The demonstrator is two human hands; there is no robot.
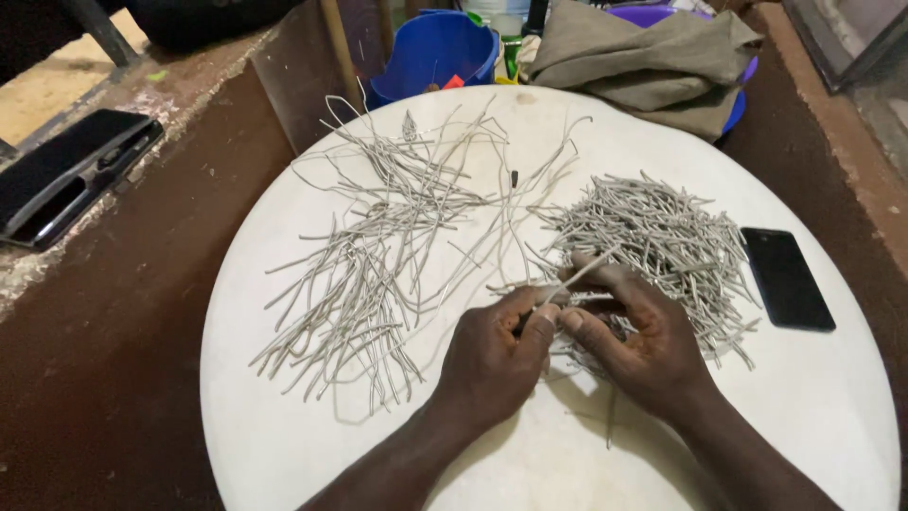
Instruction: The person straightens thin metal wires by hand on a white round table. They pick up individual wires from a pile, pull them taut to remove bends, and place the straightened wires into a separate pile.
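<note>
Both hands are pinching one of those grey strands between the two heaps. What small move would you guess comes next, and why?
Probably a drop onto the short-cut pile on the right. The left hand and right hand pinch a short grey strand that already leans over that pile, while the long strands lie loose to the left.

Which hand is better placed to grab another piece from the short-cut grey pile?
Right, probably. The right hand rests directly over the dense pile of short grey cord pieces, while the left hand sits between the piles, both pinching one thin grey strand.
</note>
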